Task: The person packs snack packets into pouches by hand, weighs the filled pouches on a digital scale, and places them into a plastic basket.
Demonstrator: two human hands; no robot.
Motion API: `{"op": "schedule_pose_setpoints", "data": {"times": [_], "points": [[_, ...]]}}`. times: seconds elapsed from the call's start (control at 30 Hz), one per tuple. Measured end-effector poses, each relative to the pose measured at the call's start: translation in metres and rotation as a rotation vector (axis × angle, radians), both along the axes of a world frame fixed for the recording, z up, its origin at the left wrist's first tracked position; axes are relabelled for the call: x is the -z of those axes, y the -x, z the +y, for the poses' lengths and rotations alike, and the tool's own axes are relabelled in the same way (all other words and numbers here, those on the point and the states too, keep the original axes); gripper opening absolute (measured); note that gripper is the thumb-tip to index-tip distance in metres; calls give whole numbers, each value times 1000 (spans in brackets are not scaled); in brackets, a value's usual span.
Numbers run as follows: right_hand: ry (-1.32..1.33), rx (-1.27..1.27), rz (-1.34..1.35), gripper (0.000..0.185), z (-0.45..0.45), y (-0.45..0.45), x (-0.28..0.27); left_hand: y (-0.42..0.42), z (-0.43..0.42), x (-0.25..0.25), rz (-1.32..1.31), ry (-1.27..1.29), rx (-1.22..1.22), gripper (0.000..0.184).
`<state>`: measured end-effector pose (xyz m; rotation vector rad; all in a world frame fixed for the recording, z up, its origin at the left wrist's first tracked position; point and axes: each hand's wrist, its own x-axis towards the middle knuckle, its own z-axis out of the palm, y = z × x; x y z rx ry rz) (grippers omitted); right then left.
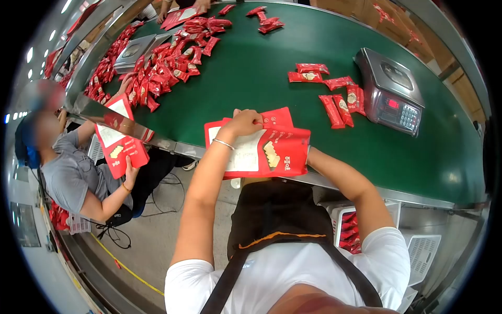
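Red pouches with a pale panel and a snack picture are at the near table edge: a front pouch (290,152) overlaps a rear pouch (278,117). My left hand (244,123), with a bracelet at the wrist, lies over the pouches' upper part. Its fingers are curled closed, and what they pinch is hidden. From the right, my right hand (310,156) grips the front pouch at its side; most of its fingers are hidden behind it. Beyond are several small red packets (343,109), beside a silver digital scale (391,94).
A heap of red packets (157,78) surrounds another scale (135,52) on the green table (246,68). At left, a co-worker (83,172) holds a red pouch (121,149) near a metal chute (112,118). White crates (422,256) stand below the table at right.
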<state>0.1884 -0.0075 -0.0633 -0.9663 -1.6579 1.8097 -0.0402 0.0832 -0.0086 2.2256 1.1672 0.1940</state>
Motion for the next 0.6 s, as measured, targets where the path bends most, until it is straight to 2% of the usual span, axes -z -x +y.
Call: {"op": "schedule_pose_setpoints", "data": {"times": [0.07, 0.1, 0.13, 0.2, 0.27, 0.3, 0.37, 0.47, 0.6], "points": [[0, 16, -2, 34, -2, -2, 0, -2, 0, 2, -227, -156, -78, 11], [5, 18, 3, 34, -4, 0, 0, -2, -1, 2, -265, -128, -91, 12], [-2, 25, -5, 34, -6, -1, -2, -2, -2, 3, -267, -121, -78, 12], [-20, 26, -14, 34, -3, 0, -4, 6, -8, 3, -91, -217, -160, 9], [-43, 36, -29, 34, -2, -4, -5, 4, -60, -23, -103, -558, -391, 25], [-57, 35, -38, 34, 0, -3, -8, 4, -70, -32, -103, -559, -391, 25], [-81, 46, -50, 33, 1, -2, -6, -2, -103, -29, 23, -526, -415, 45], [-100, 63, -63, 33, -3, -2, -9, -15, -103, -6, 50, -424, -494, 53], [-219, 162, -156, 33, -14, -18, -24, -18, -103, -4, 171, -525, -420, 53]]}}
